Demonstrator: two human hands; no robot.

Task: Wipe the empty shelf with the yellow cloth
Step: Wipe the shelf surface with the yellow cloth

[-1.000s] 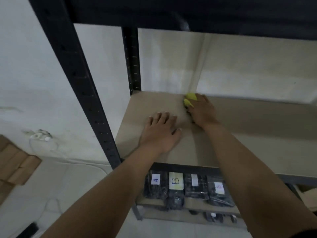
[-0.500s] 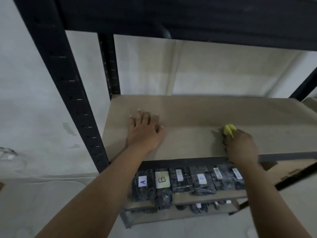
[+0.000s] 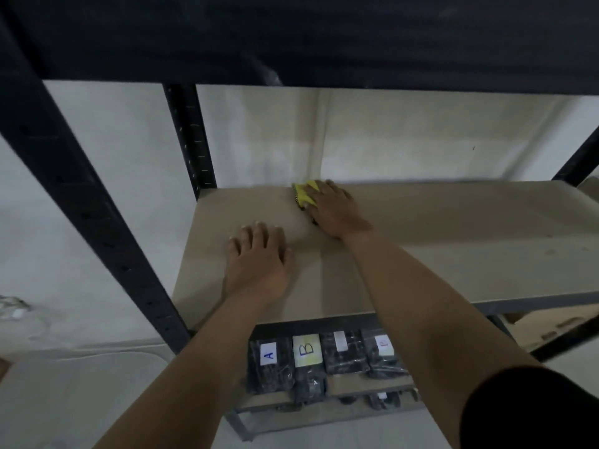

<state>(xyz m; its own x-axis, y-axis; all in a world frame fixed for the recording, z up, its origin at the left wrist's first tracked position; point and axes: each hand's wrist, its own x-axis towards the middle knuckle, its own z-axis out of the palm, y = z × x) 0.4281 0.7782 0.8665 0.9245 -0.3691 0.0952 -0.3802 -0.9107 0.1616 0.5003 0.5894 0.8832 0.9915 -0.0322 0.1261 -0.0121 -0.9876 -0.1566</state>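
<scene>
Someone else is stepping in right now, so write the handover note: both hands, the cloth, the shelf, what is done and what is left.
Left hand: flat, palm down on the empty shelf near its front left, holding nothing.
Right hand: pressed on the yellow cloth at the back of the shelf, left of centre, close to the wall.
Shelf: bare board, nothing else on it. Labelled black packages sit on the shelf below, untouched.
Done: wiping is under way; how much of the board is covered cannot be told from the surface.
Left: probably carry the strokes over the right half and front edge, then lift the cloth off.
</scene>
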